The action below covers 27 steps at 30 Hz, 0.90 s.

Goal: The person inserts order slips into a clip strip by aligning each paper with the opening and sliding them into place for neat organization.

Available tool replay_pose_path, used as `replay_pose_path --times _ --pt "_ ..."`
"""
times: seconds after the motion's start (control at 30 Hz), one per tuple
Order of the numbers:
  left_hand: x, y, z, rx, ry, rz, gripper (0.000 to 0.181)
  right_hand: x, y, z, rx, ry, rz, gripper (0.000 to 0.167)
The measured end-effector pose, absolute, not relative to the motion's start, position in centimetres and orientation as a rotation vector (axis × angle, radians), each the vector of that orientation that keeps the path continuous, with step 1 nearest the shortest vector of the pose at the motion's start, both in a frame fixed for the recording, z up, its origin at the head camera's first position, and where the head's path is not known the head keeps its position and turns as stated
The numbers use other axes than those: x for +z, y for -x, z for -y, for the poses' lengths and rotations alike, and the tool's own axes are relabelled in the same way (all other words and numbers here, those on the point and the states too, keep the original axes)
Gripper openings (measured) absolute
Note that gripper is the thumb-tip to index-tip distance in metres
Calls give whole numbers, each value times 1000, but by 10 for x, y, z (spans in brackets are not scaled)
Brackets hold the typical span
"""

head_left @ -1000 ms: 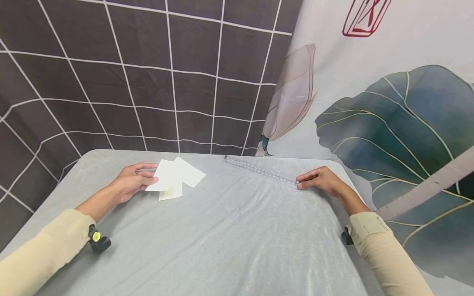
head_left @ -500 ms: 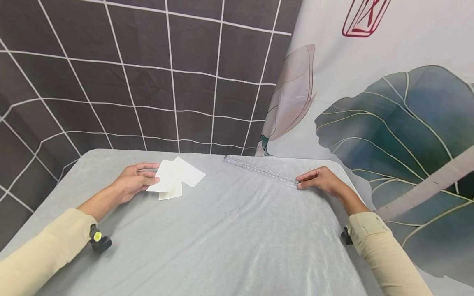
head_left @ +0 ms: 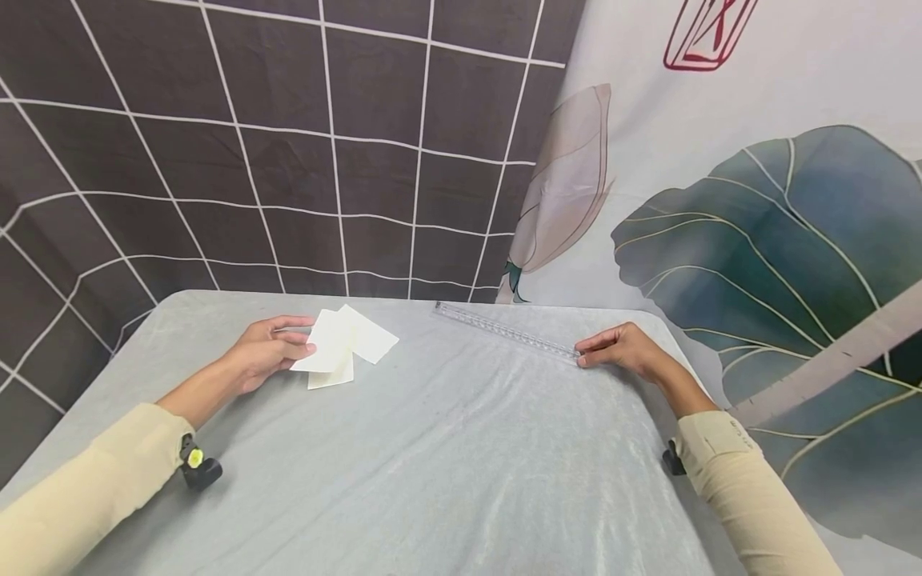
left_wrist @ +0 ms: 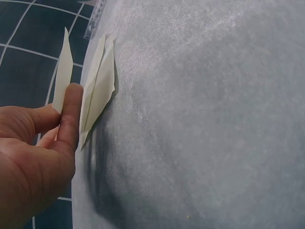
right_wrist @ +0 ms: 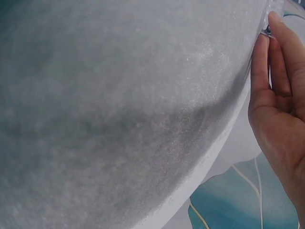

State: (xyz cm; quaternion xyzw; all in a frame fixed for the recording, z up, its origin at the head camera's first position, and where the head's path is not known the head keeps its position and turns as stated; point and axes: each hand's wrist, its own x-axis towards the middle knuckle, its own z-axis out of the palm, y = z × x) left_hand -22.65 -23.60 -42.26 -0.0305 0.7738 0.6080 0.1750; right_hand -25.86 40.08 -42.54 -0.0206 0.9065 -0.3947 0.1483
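In the head view my left hand (head_left: pixel 262 354) pinches a small pale square of paper (head_left: pixel 319 342) at its left edge. In the left wrist view that held paper (left_wrist: pixel 63 74) stands apart above the others, between thumb and fingers. Two more paper squares lie on the cloth, one to the right (head_left: pixel 371 336) and one below (head_left: pixel 333 378), partly covered by the held one. With thumb and fingertips my right hand (head_left: pixel 625 350) pinches the near right end of a clear ruler (head_left: pixel 504 330), which slants to the back edge. Only the ruler's tip shows in the right wrist view.
A grey cloth (head_left: pixel 461 464) covers the table. Behind it hangs a dark curtain with a white grid (head_left: pixel 288 176). To the right is a white hanging with a printed leaf (head_left: pixel 778 240). A small black wrist camera (head_left: pixel 202 474) sits at the left cuff.
My left hand has shifted slightly right with the paper, over the lying squares. The right hand and the ruler have stayed in place.
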Motion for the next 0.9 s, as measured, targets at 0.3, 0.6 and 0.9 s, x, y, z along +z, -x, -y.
replay_pose_path --times 0.3,0.6,0.9 --pt "-424 226 232 1729 86 -2181 78 -427 260 -402 -1136 68 -2604 42" --pt "-422 229 226 1741 65 -2172 77 -427 260 -401 -1129 60 -2609 42" --pt "-424 231 224 1762 58 -2149 77 -425 260 -401 -1091 61 -2631 42"
